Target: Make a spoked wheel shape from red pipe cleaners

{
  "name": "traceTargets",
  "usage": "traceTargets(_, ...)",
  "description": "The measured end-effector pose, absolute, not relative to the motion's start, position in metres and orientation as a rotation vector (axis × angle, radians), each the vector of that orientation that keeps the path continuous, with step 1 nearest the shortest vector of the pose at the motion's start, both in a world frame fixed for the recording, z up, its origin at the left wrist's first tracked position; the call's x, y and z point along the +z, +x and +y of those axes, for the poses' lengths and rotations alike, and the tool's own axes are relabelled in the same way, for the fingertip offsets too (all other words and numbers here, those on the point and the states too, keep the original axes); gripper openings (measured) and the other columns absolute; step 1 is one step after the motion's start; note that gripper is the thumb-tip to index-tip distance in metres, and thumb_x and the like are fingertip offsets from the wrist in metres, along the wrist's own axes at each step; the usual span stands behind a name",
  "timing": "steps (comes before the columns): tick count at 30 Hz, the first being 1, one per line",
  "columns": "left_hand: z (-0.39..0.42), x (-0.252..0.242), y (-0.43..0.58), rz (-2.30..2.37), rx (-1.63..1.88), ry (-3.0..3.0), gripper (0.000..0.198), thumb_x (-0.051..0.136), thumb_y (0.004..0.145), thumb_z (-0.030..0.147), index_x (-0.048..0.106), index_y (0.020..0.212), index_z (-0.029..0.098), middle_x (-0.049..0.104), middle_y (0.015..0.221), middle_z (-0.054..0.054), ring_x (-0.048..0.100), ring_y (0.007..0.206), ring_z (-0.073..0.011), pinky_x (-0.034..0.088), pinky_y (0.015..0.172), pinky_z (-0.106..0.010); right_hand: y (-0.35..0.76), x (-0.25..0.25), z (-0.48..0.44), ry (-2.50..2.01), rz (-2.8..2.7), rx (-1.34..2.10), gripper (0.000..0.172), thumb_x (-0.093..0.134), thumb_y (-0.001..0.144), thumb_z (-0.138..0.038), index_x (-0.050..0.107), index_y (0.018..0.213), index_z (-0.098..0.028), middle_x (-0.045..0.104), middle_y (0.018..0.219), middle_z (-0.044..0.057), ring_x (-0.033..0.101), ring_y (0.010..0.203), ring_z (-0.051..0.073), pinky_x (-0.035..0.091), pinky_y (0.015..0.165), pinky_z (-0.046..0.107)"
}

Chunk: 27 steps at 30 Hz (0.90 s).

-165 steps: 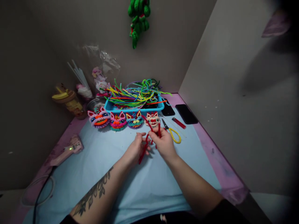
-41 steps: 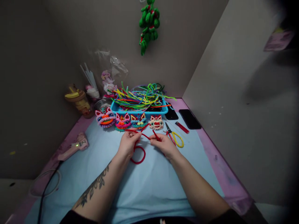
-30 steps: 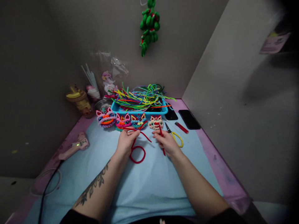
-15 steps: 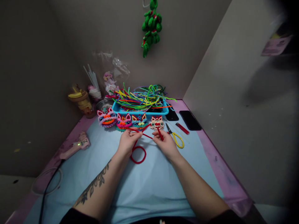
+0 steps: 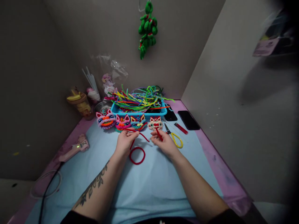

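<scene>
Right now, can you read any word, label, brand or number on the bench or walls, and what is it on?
No text is legible.
Pink card at upper right: print too blurred.
Glue gun, red lighter: any marks too small.
Phones: screens dark.
Red pipe cleaners: no text.

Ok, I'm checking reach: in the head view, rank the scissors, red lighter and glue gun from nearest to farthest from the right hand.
1. scissors, just right of the right hand, which pinches a red pipe cleaner.
2. red lighter, farther right and back.
3. glue gun, far left, beyond the left hand.
</scene>
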<state>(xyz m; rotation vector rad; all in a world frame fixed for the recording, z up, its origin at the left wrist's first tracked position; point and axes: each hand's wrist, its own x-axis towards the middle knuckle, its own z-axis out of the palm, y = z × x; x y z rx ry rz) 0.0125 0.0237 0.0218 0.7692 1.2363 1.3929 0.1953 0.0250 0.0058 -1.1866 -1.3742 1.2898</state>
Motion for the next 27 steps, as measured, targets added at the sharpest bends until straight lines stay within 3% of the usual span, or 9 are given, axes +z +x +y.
traceTargets(3,0.021,0.019,0.016,1.197,1.255,0.807,0.042,0.081,0.05,0.028,0.058,0.082,0.014,0.055,0.046,0.006,0.043,0.042,-0.0057,0.027,0.046,-0.019,0.199,0.001,0.029,-1.15,-1.279,1.266,0.035,0.067,0.071,-0.042,0.064,0.098,-0.019,0.066,0.09,0.005,0.056,0.069,0.014,0.042,0.061,0.026)
traceTargets(6,0.016,0.014,0.024,1.154,1.117,0.85,0.041,0.082,0.05,0.028,0.059,0.08,0.013,0.059,0.05,0.003,0.048,0.046,-0.0068,0.032,0.05,-0.019,0.198,-0.001,0.03,-1.151,-1.13,1.33,0.036,0.068,0.069,-0.046,0.065,0.092,-0.018,0.06,0.069,-0.001,0.041,0.048,0.008,0.03,0.046,0.022)
traceTargets(10,0.011,0.01,0.031,1.1,1.057,0.878,0.037,0.083,0.051,0.028,0.058,0.074,0.014,0.059,0.052,0.003,0.049,0.048,-0.007,0.033,0.052,-0.019,0.193,0.001,0.029,-1.146,-0.993,1.405,0.034,0.075,0.061,-0.044,0.059,0.072,-0.017,0.042,0.05,-0.008,0.026,0.041,0.004,0.018,0.041,0.022)
traceTargets(14,0.01,0.013,0.031,1.045,1.02,0.911,0.032,0.081,0.054,0.029,0.056,0.069,0.015,0.05,0.047,0.007,0.039,0.042,-0.0047,0.026,0.047,-0.019,0.192,0.002,0.028,-1.125,-0.966,1.415,0.034,0.075,0.06,-0.044,0.054,0.067,-0.018,0.041,0.051,-0.008,0.024,0.04,0.004,0.017,0.04,0.022)
traceTargets(27,0.007,0.016,0.032,1.002,0.896,0.919,0.028,0.082,0.051,0.027,0.061,0.064,0.013,0.064,0.058,-0.002,0.051,0.052,-0.0095,0.033,0.052,-0.022,0.192,0.002,0.028,-1.115,-0.948,1.441,0.035,0.076,0.059,-0.043,0.054,0.069,-0.017,0.04,0.052,-0.008,0.025,0.041,0.004,0.015,0.041,0.022)
